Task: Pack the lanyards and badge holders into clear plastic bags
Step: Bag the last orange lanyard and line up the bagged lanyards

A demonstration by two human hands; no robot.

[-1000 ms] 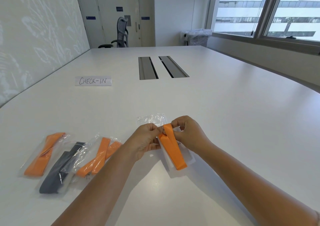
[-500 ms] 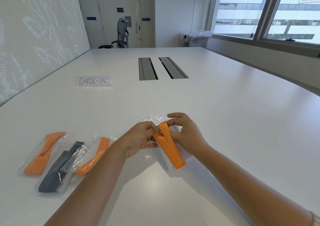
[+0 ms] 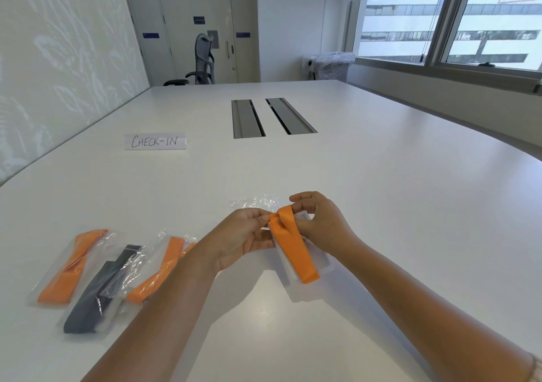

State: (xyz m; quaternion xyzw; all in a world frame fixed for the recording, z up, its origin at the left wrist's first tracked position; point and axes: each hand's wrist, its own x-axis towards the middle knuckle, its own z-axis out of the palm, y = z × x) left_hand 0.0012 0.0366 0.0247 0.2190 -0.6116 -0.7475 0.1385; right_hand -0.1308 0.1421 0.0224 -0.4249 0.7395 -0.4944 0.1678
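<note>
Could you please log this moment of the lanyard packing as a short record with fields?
setting: white table, paper sign reading CHECK-IN
left hand: pinches the top of the folded orange lanyard
right hand: pinches the same fold from the other side
under lanyard: clear badge holder
empty bag: clear plastic bag, just beyond the hands
packed bags on the left: orange, dark, orange, overlapping
stage: lanyard not yet bagged

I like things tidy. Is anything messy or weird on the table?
Nothing broken or spilled. The three packed bags overlap untidily at the left, and an empty clear bag lies crinkled behind the hands.
</note>
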